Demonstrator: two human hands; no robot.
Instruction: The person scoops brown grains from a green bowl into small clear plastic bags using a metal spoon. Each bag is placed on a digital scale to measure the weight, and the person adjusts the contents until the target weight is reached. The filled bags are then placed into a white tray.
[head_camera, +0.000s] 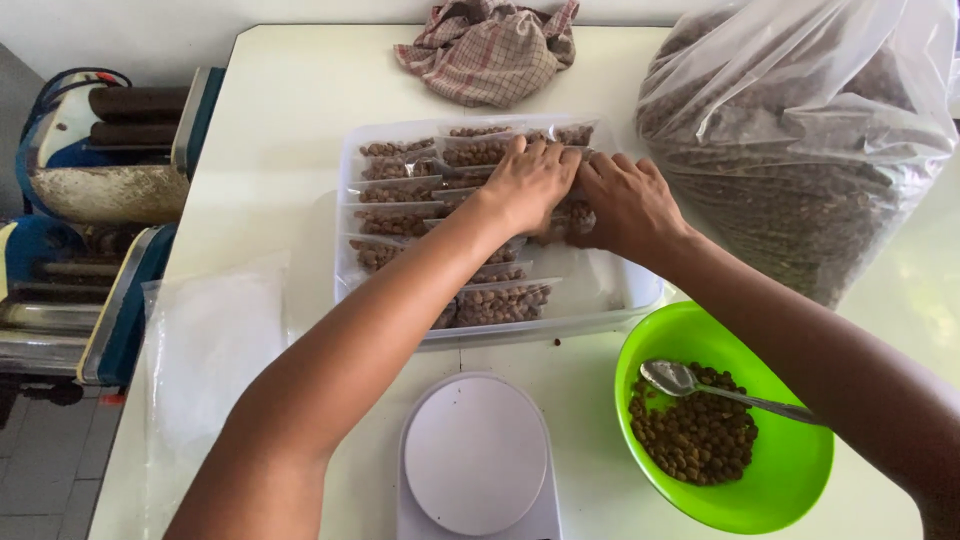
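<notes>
2 hands meet inside the clear plastic tray (640, 292), over its far right part. Left hand (528, 182) lies palm down, fingers together and curled onto a small bag of brown pellets (572, 215). Right hand (628, 203) sits just beside it, touching it, fingers bent down onto the same bag; the grip seems to be a pinch from both sides, though the fingertips are hidden under the knuckles.

Tray is packed with more small filled bags (400, 190), laid flat in overlapping rows along its left side and across its far end. Near right corner of the tray shows bare plastic.

Beyond the tray: a crumpled checked cloth (490, 50).
Right of the tray: a large clear sack of brown pellets (800, 140), standing tall, just beside the tray wall.
Near side of the tray, to the right: a green bowl (790, 480), partly filled with loose pellets, a metal spoon (700, 385) resting in it with the handle over the right rim.
Near side of the tray, centre: a white kitchen scale (476, 455), nothing on its plate.
Left of the tray: a stack of clear plastic bags (210, 350), lying flat on the white table (280, 120).
Off the table's left edge: a blue and cream machine (90, 190).
</notes>
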